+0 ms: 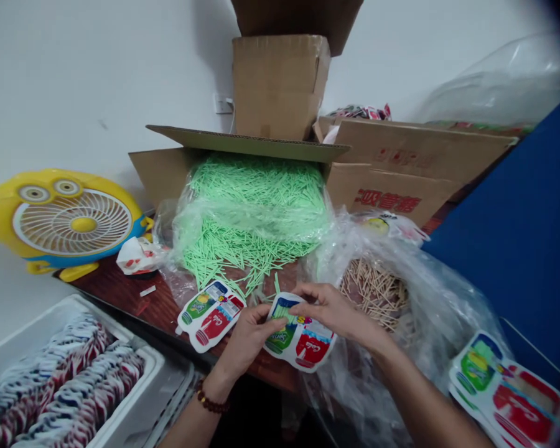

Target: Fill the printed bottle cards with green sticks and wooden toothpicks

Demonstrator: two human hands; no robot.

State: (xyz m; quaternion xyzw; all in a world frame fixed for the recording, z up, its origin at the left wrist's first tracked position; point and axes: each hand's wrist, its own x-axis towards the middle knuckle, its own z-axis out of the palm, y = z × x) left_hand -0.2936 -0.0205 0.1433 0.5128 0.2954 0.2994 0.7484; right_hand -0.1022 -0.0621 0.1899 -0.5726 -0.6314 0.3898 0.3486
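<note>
Your left hand (247, 336) and right hand (329, 308) pinch one printed packet (303, 348) at lower centre, fingers closed on its top edge. A second packet (210, 314) lies just left. The stack (508, 386) at lower right looks untouched, so plenty remains.

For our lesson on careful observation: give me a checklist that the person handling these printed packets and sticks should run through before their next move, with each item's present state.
1. Grip on the printed packet by left hand and right hand: ok.
2. Reach to the green sticks: ok, the pile spills up to the packet.
3. A stick pinched in the fingers: cannot tell.
4. Position of the spare packet: ok, flat beside the left hand.
5. Separation of the wooden sticks: ok, apart in their own clear bag.
</note>
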